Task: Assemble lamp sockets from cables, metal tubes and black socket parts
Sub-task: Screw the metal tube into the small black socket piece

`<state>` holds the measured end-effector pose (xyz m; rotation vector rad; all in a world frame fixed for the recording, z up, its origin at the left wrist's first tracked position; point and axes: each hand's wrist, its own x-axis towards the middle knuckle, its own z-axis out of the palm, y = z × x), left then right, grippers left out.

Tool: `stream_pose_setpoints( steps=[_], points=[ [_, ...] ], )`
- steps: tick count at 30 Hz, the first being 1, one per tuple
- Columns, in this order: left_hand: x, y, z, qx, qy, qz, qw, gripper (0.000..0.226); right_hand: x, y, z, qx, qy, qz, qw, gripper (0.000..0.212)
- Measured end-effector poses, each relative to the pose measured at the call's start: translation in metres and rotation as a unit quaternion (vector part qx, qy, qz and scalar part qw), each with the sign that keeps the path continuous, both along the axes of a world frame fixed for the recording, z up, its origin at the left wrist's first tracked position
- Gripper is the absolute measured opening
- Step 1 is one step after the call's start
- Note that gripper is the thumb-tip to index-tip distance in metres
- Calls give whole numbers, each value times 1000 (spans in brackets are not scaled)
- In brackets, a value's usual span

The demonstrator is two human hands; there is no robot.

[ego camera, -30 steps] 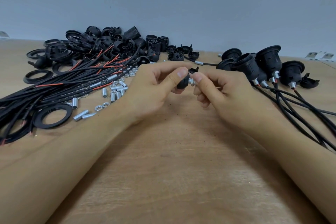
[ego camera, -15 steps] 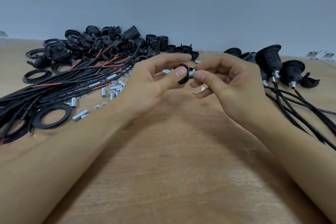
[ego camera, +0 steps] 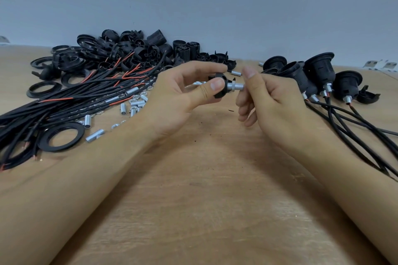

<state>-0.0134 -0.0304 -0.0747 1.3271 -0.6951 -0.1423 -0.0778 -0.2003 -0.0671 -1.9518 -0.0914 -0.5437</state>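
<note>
My left hand (ego camera: 178, 97) grips a small black socket cap (ego camera: 219, 75) between thumb and fingers, above the middle of the wooden table (ego camera: 204, 178). A short metal tube (ego camera: 235, 86) with a nut sticks out of the cap to the right. My right hand (ego camera: 277, 101) is at the tube's free end with its fingers curled. Its thumb is lifted off the tube, and the index finger sits right at the tube's tip. Whether that finger touches the tip is unclear.
A bundle of black cables (ego camera: 64, 109) with red ends lies at left, with loose metal tubes and nuts (ego camera: 137, 103) and a black ring (ego camera: 62, 135). A pile of black socket parts (ego camera: 129, 49) sits at the back. Assembled sockets (ego camera: 318, 71) with cables stand at right.
My right hand has let go of its pinch on the tube and its thumb has lifted. More of the tube and nut shows beyond the cap. My left hand keeps its hold.
</note>
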Motion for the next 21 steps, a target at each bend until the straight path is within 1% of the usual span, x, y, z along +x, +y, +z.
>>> stream_pose_setpoints(
  steps=[1, 4, 5, 6, 8, 9, 10, 11, 13, 14, 15, 17, 18, 19, 21],
  points=[
    [1, 0, 0, 0, 0, 7, 1000, 25, 0, -1, 1, -4, -4, -2, 1000, 42],
    [2, 1, 0, -1, -2, 13, 1000, 24, 0, -2, 2, -25, -15, 19, 999, 14],
    [2, 2, 0, 0, -4, 9, 1000, 24, -1, -2, 1, -25, -12, 25, 999, 14],
    [2, 1, -1, 2, -6, 6, 1000, 24, -1, -1, 0, -25, -5, 25, 999, 21],
    [1, 0, -2, 7, -10, 2, 1000, 24, 0, 0, -1, -15, 23, 13, 1000, 46],
    [2, -1, -2, 9, -12, 4, 1000, 24, -1, 1, 0, -8, 37, 9, 999, 53],
    [2, -1, -2, 9, -14, 8, 1000, 24, -1, 2, 1, -7, 45, 8, 999, 54],
    [3, -1, -2, 8, -14, 12, 1000, 24, -1, 3, 1, -12, 44, 13, 999, 49],
    [4, 0, -3, 7, -12, 11, 1000, 23, -1, 2, 1, -28, 29, 30, 999, 33],
    [4, 0, -3, 8, -14, 8, 1000, 23, -1, 2, 1, -33, 29, 32, 999, 31],
    [3, -1, -3, 11, -16, 5, 1000, 22, -1, 2, 0, -30, 39, 28, 998, 38],
    [2, -2, -4, 14, -19, 5, 1000, 21, -2, 2, -1, 7, 69, 9, 998, 62],
    [2, -2, -4, 14, -20, 9, 1000, 21, -1, 2, 0, 23, 70, 3, 997, 67],
    [3, -2, -4, 14, -22, 13, 1000, 21, -1, 1, 1, 28, 62, 5, 998, 65],
    [3, -1, -4, 11, -21, 16, 1000, 22, 0, 1, 1, 15, 39, 28, 999, 41]
  ],
)
